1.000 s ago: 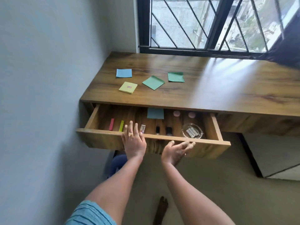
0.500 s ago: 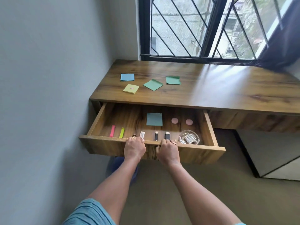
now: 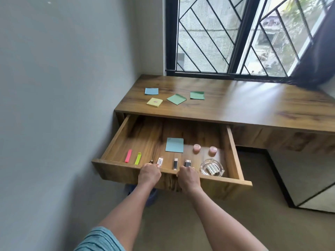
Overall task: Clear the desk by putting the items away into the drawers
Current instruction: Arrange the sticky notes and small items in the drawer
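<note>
Both hands are on the front of the drawer [image 3: 226, 187], which sticks out a long way. I think a hard pull could tip it or drag it off its runners, and then the small things inside would slide and roll. A fast push in could nip skin under the tabletop [image 3: 253, 109], or send the glass dish [image 3: 203, 166] bumping about. The left hand [image 3: 149, 173] grips the top edge of the front board. Its fingers [image 3: 153, 166] are curled over that edge, close together. The right hand [image 3: 188, 178] grips the same edge just beside it, curled the same way. The tips go down inside, so I cannot tell how far they reach. Neither hand holds anything else. Just behind the hands lie a white stick [image 3: 160, 161] and two dark sticks [image 3: 175, 163], with a pink marker [image 3: 128, 155] and a yellow marker [image 3: 138, 158] off to the left. The glass dish sits in the front right corner with little batteries [image 3: 212, 170] in it. Further in are a blue paper square [image 3: 174, 145] and two pink round pots [image 3: 196, 148]. Past the drawer, on the tabletop, four things wait to be put away: a yellow pad [image 3: 154, 102], two green paper squares [image 3: 176, 99] and a blue note [image 3: 151, 91], all near the left end. They are well apart from the hands. Behind them is the window [image 3: 208, 42].
</note>
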Tool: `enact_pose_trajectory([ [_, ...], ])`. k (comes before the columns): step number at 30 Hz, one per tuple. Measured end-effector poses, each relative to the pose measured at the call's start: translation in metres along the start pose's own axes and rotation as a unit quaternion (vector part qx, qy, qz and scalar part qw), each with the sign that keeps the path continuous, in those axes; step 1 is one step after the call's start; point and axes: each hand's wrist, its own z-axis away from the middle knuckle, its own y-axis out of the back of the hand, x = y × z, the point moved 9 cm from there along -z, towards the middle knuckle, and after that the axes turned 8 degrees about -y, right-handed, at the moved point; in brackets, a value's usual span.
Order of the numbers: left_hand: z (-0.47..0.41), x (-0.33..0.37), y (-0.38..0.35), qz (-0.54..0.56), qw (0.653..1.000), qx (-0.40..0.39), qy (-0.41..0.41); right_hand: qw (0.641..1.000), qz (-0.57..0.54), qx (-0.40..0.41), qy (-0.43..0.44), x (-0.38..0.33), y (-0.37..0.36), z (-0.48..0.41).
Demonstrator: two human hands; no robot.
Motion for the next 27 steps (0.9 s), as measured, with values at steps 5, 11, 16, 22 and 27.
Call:
enact_pose_trajectory([
  [5,0.023,-0.006,-0.002,-0.002,1.0,-0.017,0.024,0.999,-0.015,-0.042,-0.005,0.0,-0.002,0.013],
  [11,0.039,-0.008,0.0,-0.032,0.999,-0.006,0.022,0.993,-0.028,-0.118,-0.01,-0.003,-0.003,0.015],
  [16,0.034,-0.008,0.005,-0.085,0.996,-0.011,0.037,0.978,0.015,-0.208,-0.017,-0.007,-0.008,0.005],
  [22,-0.019,-0.005,0.025,-0.088,0.996,-0.008,0.031,0.969,-0.012,-0.244,-0.045,-0.018,-0.002,-0.054],
  [27,-0.111,-0.009,0.073,-0.066,0.996,0.052,0.028,0.982,-0.112,-0.121,-0.097,-0.025,0.029,-0.138],
])
